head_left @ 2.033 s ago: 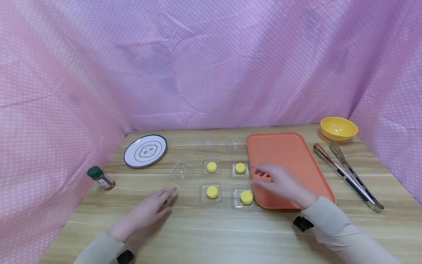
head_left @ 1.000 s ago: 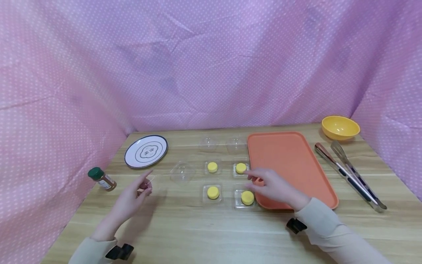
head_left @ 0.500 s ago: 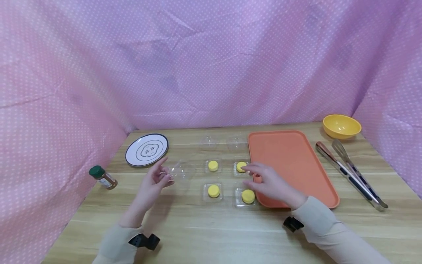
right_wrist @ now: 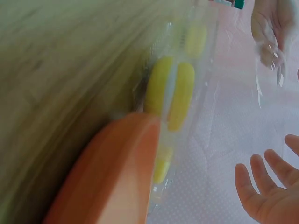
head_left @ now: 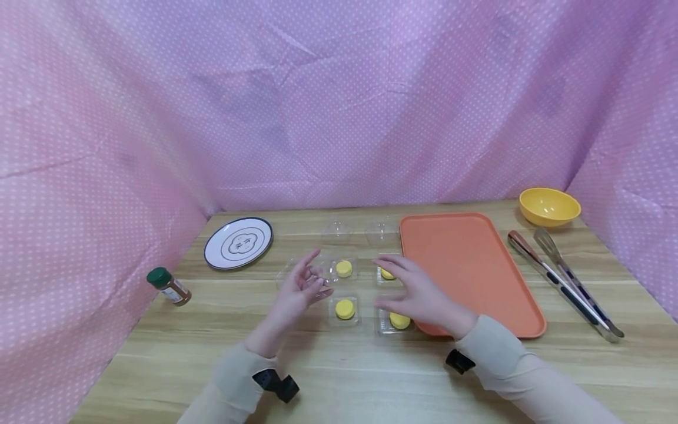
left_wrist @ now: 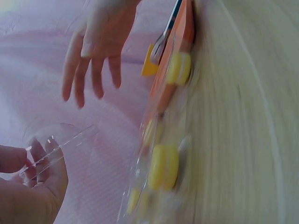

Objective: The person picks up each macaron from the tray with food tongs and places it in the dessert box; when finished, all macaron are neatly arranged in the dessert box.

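Observation:
My left hand point(head_left: 291, 300) pinches a clear plastic dome lid point(left_wrist: 63, 135) by its edge, thumb against fingers, raised above the table. In the head view it overlaps the left side of several yellow macarons, such as the front left one point(head_left: 345, 309), each in a shallow clear plastic base point(head_left: 354, 321). My right hand point(head_left: 421, 294) hovers with spread fingers over the right-hand macarons, partly covering the back right one point(head_left: 388, 274) and the front right one point(head_left: 399, 321). Nothing is in it. A pale filling shows in the macaron point(right_wrist: 156, 86) nearest the right wrist camera.
Two more clear lids point(head_left: 337, 231) lie behind the macarons; another point(head_left: 285, 271) is partly hidden by my left hand. An orange tray point(head_left: 455, 247) lies right, then tongs point(head_left: 556, 277) and a yellow bowl point(head_left: 549, 207). A plate point(head_left: 222, 250) and green-capped spice jar point(head_left: 170, 287) are at left.
My left hand has picked up a clear lid from the left of the table and carried it rightward to the macarons. My right hand has shifted slightly left, from the tray's edge over the macarons.

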